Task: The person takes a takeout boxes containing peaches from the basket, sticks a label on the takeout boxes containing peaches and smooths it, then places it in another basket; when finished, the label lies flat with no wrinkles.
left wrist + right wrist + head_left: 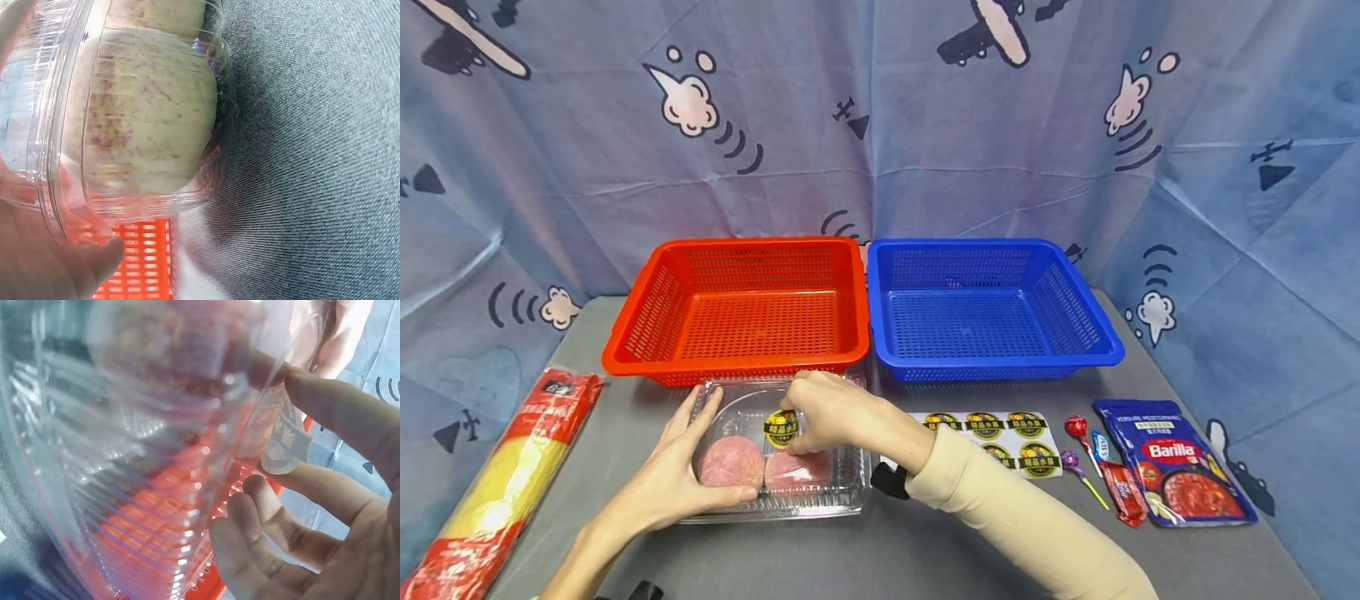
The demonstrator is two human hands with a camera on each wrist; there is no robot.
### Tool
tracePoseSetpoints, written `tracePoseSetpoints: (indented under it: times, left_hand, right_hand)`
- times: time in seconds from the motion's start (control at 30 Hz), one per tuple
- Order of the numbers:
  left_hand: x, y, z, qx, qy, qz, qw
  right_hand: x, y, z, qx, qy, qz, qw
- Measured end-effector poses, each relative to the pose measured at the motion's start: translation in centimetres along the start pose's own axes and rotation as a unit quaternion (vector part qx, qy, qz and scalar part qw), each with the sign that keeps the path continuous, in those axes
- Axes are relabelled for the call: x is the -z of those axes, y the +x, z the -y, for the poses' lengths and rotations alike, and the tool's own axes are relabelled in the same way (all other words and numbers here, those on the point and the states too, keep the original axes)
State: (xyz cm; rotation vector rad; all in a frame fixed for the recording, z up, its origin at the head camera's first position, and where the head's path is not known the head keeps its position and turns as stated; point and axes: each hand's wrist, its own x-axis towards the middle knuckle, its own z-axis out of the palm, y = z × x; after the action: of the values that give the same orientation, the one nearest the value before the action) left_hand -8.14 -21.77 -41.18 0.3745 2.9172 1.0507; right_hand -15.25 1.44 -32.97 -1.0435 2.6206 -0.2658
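A clear plastic clamshell box (842, 492) with two round pinkish fruits (732, 461) lies in front of the red basket. My left hand (673, 471) grips its left side, fingers at the back and thumb over the front of the lid. In the left wrist view, a fingertip (111, 256) curls at the box's rim. My right hand (831, 412) is over the lid, with a round black-and-yellow sticker (781, 428) between thumb and index finger. The right wrist view shows that sticker (284, 444) edge-on against the lid, the other fingers loosely bent.
Behind stand a red basket (625, 333) and a blue basket (1108, 337). A sticker sheet (985, 426) lies partly under my right forearm. Further right are two lollipops (1076, 427), small candy packets (1124, 492) and a Barilla pouch (1180, 467). A long red-and-yellow pack (505, 483) lies left.
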Motion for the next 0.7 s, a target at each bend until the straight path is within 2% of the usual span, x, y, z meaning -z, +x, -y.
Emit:
tracePoseSetpoints:
  times: [0.43, 0.63, 0.7]
  left_hand:
    - [0.0, 0.0, 0.0, -0.004, 0.002, -0.004, 1.0]
    - [0.0, 0.0, 0.0, -0.002, 0.0, 0.001, 1.0]
    - [0.0, 0.1, -0.1, -0.002, -0.002, 0.001, 1.0]
  right_hand:
    - [0.3, -0.3, 0.6, -0.026, -0.001, -0.016, 1.0]
    - [-0.1, 0.5, 1.3, 0.026, 0.006, -0.069, 0.997]
    - [-0.3, 0.7, 1.6, 0.032, -0.01, -0.08, 0.996]
